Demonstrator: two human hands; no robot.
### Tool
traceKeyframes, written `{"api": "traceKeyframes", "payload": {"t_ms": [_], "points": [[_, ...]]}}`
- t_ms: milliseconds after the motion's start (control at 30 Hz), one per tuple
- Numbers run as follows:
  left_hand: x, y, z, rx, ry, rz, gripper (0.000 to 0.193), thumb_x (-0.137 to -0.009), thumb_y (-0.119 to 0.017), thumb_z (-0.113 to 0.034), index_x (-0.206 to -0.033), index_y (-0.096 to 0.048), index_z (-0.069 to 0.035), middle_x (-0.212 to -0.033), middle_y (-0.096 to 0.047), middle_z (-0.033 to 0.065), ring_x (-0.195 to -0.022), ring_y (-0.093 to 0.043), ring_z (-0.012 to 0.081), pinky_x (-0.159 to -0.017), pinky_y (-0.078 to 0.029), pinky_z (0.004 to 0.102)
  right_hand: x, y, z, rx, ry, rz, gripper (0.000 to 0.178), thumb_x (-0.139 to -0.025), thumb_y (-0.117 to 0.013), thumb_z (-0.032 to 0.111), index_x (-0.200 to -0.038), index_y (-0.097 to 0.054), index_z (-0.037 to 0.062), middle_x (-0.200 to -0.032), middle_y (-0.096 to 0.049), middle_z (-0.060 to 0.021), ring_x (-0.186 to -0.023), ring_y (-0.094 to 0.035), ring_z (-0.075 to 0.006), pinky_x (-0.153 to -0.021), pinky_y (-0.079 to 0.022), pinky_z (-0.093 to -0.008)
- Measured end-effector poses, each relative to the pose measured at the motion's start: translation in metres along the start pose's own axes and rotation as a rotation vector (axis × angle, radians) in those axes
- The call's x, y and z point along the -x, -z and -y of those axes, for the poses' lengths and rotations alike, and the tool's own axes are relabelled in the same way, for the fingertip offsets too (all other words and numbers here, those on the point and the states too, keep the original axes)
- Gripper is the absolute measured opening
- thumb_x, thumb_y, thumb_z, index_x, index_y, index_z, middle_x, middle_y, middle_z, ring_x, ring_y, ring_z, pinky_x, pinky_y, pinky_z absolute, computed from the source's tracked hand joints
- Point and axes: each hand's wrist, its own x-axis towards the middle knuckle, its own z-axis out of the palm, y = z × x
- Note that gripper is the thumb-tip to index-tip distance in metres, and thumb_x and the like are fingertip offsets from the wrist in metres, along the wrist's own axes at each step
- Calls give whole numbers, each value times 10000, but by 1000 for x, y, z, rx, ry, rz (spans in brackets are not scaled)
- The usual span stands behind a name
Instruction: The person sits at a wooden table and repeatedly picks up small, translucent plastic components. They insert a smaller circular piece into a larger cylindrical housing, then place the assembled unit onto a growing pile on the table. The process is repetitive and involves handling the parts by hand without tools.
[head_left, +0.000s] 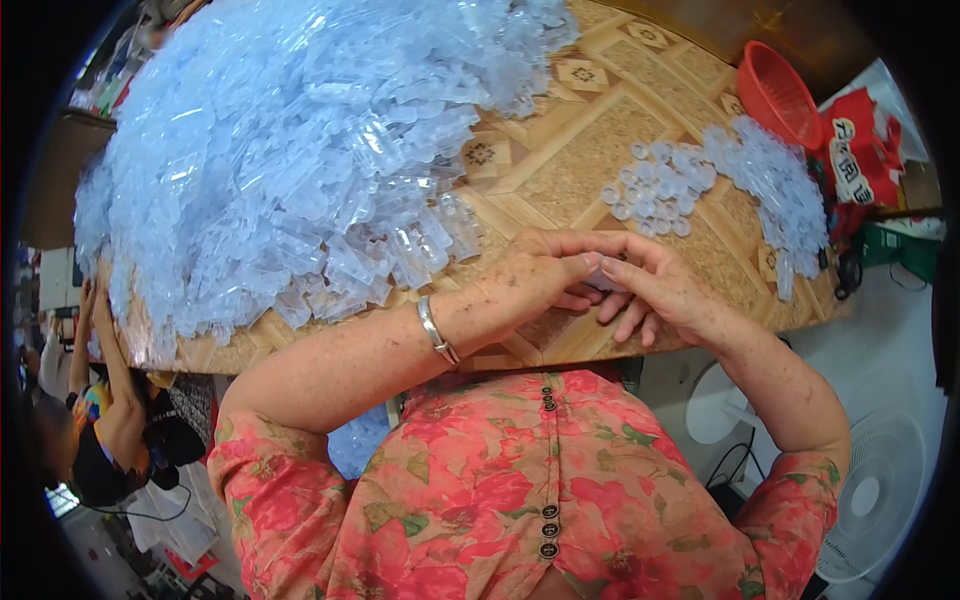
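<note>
The pieces [290, 170] heaped at ten o'clock look like clear, glossy plastic; the round caps [648, 190] at two o'clock, smooth, translucent plastic. Farther out that way, the basket [775, 100] is plastic. The tabletop [590, 140] has a cork-and-wood look with a sheen. The bracelet [437, 331] near the centre is shiny metal; the blouse [480, 490] at six o'clock, matt cloth.

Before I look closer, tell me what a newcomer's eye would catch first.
A huge pale-blue plastic pile dominates the left of the table. A red basket stands out at its far right edge. At the near edge, the left hand and right hand meet around a small piece.
</note>
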Motion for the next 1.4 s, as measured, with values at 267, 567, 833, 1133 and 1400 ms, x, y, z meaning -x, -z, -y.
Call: {"api": "traceKeyframes", "payload": {"t_ms": [267,567,833,1133,1400], "points": [[-3,-6,6,4,-40,-84,348,-1044,-542,-132,-1380,-621,-86,-1235,-668,89,-1084,-649,155,-885,-600,321,-4,0,2,10,-2,-6,440,-1023,-600,352,-1364,-520,86,-835,-708,-113,-596,-700,-138,-405,-517,-206],[-6,-4,13,55,-119,-90,313,-1037,-557,-130,-1327,-661,-77,-1133,-691,82,-1013,-661,127,-851,-608,283,-6,-2,-22,-10,138,-91,476,-1013,-624,379,-1386,-511,107,-790,-703,-80,-569,-679,-116,-391,-465,-187],[106,17,-3,-432,-108,-133,287,-1007,-590,-171,-1235,-688,-27,-1106,-724,103,-925,-716,170,-771,-606,281,-1,-6,-49,41,364,-176,482,-1021,-623,273,-1421,-462,60,-806,-673,-58,-582,-651,-85,-427,-437,-176],[260,51,9,-1361,114,-414,436,-815,-805,-192,-1189,-678,-7,-1051,-724,154,-836,-713,282,-752,-571,353,-4,-10,-54,64,400,-142,349,-1018,-622,204,-1312,-545,31,-801,-657,-39,-585,-636,-64,-445,-431,-174],[112,26,-11,-1660,-571,-649,540,-753,-822,-181,-1247,-639,-60,-1274,-627,138,-1154,-569,354,-965,-480,437,0,-9,-57,40,407,-201,273,-1015,-619,177,-1247,-592,37,-830,-662,-28,-618,-628,-41,-470,-440,-168]]}}
